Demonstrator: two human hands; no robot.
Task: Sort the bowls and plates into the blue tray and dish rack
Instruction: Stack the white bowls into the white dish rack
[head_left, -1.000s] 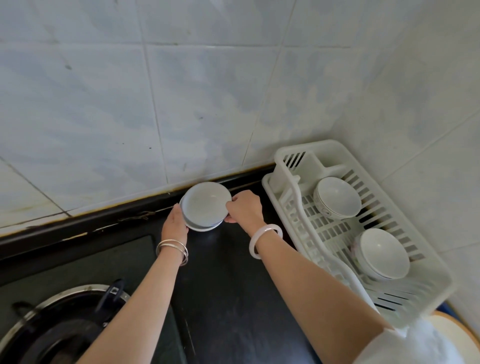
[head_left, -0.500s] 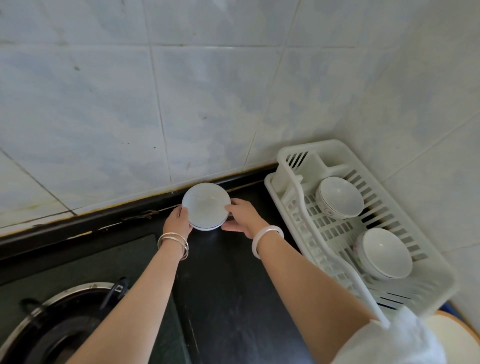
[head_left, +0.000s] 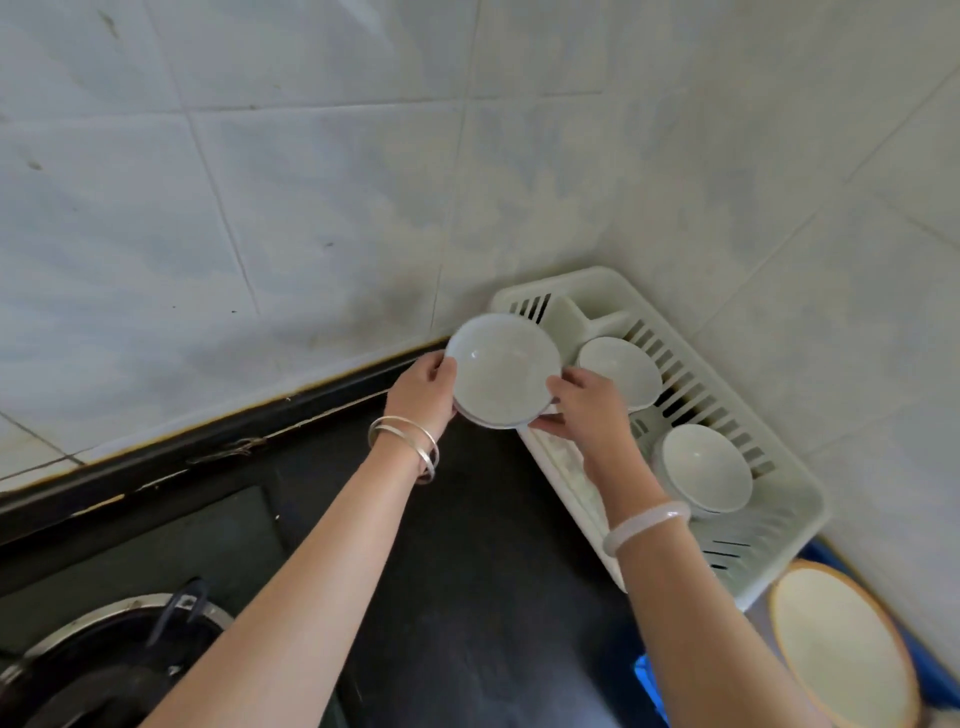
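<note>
Both hands hold a small stack of white bowls (head_left: 501, 371) in the air, over the left end of the white dish rack (head_left: 779, 525). My left hand (head_left: 423, 387) grips the stack's left rim; my right hand (head_left: 584, 402) grips its right rim. Two more white bowls lie in the rack, one at the back (head_left: 621, 369) and one nearer (head_left: 706, 467). A pale plate with a brown rim (head_left: 841, 644) rests in the blue tray (head_left: 647, 675) at the bottom right.
The rack stands in the corner of two tiled walls (head_left: 260, 208) on a black counter (head_left: 467, 571). A gas burner with a metal ring (head_left: 104, 660) sits at the bottom left.
The stack of bowls has been lifted off the counter by the wall and carried right, toward the rack. Both hands moved with it.
</note>
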